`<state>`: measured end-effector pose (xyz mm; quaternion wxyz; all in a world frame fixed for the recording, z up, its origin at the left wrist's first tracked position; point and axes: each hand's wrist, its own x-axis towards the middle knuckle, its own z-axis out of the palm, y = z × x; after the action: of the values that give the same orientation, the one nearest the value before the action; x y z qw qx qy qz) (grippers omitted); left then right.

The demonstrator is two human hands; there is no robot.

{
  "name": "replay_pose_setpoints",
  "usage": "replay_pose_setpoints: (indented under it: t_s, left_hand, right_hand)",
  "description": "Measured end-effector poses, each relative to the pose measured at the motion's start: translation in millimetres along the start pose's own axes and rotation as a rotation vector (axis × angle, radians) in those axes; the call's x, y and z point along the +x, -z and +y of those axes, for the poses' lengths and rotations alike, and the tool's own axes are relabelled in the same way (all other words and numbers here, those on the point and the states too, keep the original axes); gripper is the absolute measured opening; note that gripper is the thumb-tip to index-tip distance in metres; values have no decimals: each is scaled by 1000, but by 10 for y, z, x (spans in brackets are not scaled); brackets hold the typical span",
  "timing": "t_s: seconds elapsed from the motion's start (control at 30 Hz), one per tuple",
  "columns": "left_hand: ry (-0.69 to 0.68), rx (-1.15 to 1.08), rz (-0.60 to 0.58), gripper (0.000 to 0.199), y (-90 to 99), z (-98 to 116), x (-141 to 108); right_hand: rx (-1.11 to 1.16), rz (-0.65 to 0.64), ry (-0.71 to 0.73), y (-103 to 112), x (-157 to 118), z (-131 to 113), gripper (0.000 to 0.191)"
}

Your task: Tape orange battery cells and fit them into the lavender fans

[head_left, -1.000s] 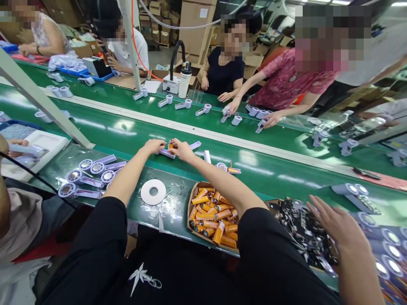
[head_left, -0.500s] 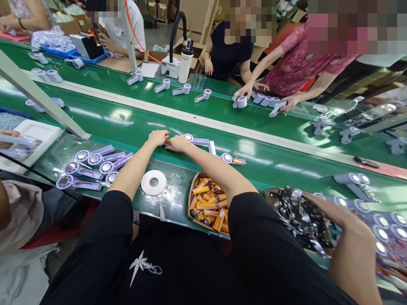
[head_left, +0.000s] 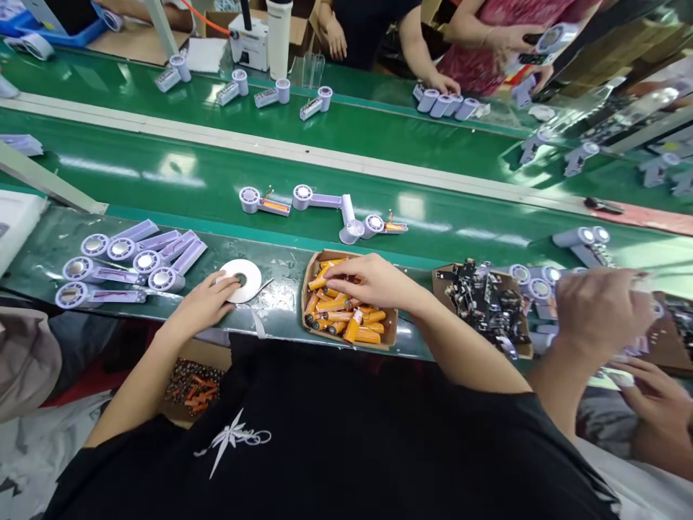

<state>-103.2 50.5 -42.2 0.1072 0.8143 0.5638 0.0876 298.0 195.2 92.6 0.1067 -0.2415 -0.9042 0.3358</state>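
Note:
My left hand (head_left: pixel 204 303) lies on the left edge of a white tape roll (head_left: pixel 250 282), its fingers spread. My right hand (head_left: pixel 373 280) reaches over a cardboard box (head_left: pixel 390 339) of orange batteries (head_left: pixel 351 326); its fingers are bent down at the batteries, and whether one is gripped cannot be made out. Several purple fan housings (head_left: pixel 120 249) lie on the table left of my left hand. On the green belt ahead sit a fan unit with an orange battery (head_left: pixel 275 207), two more housings (head_left: pixel 325 200) and another battery-fitted unit (head_left: pixel 394 227).
A box of black parts (head_left: pixel 487 303) stands right of the batteries, near a co-worker's hands (head_left: pixel 600 314) and more fan units. Across the belt are other people's hands (head_left: pixel 445 83), a row of fan units (head_left: pixel 281 92) and a white bottle (head_left: pixel 279 40). A slanted metal post (head_left: pixel 54 180) rises at left.
Both my hands have come back from the belt, the left to the tape roll, the right to the battery box. A battery-fitted unit now shows where they were. The view has shifted.

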Motion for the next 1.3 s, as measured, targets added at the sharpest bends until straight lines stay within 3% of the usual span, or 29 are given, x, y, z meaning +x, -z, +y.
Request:
replay_pose_setpoints:
  t_s: [0.07,0.17,0.23,0.3,0.4,0.5,0.67,0.8,0.9,1.03,1.13,1.3]
  left_hand:
    - [40,20,138,34,11,159,-88]
    - [-9,8,424,35,148,543,27]
    - [-124,-18,537,36,245,817,117]
    - [-196,-49,616,39,303,1015,160]
    - [-133,-151,721,41,320,1105,160]
    - [-18,-227,749,45,286,1050,162]
    - [-97,-162,655,45,154,1024,275]
    - [-99,-193,531,47,42,1087,357]
    - [-57,-199,491,47,15,1116,349]
    - [-17,-176,464,42,31,1139,302]
    - [-28,-131,468,38,31,1185,282]
    - [-90,-32,525,37,18,1320,278]
  right_hand:
    - [9,41,-81,-140,-68,-126,28]
    - [97,-51,-147,-480,-24,-330,38]
    - [197,-129,-77,-740,-9,-463,41]
    - [254,-181,45,-959,-29,-569,30]
    - [109,-324,137,-1092,-72,-637,34]
    - [-145,-462,59,-943,-27,-552,30]
    - [-530,-229,-276,-587,306,-187,38]
    - [-583,-298,-257,-547,502,75,32]
    - [-295,-111,-226,-457,437,234,37]
    - [191,399,-175,-314,151,296,44]
    - [457,679,-173,-389,-55,156,37]
    - [752,1006,-218,-670,-195,-168,36]
